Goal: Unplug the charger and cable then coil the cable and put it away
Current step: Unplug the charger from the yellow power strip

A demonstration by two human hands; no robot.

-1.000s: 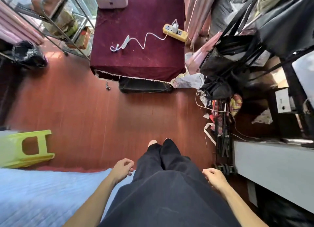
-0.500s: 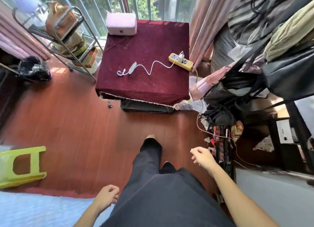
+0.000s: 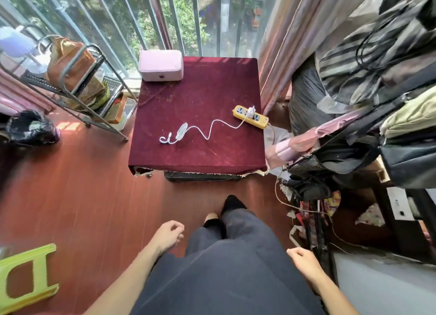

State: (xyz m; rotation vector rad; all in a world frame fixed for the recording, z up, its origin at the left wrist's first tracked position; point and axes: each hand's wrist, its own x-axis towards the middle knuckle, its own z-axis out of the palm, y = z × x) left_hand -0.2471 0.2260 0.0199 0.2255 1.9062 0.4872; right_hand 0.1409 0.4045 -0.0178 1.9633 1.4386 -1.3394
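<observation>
A white charger (image 3: 251, 110) sits plugged into a yellow power strip (image 3: 251, 116) at the right edge of a table covered in dark red cloth (image 3: 198, 154). Its white cable (image 3: 212, 128) snakes left across the cloth to a partly bundled loop (image 3: 181, 130) and a loose end. My left hand (image 3: 168, 236) and my right hand (image 3: 304, 264) hang low beside my dark trousers, well short of the table, fingers loosely curled and holding nothing.
A pink box (image 3: 161, 65) stands at the table's far left corner. A metal rack (image 3: 77, 88) with bags is on the left, a black bin bag (image 3: 30, 128) beside it. Hanging clothes and clutter (image 3: 354, 149) crowd the right. A green stool (image 3: 26, 277) lies at lower left.
I have stood up and stepped toward the table, which now looks nearer and lower in view. My left hand has swung forward while my right hand has dropped back to my side.
</observation>
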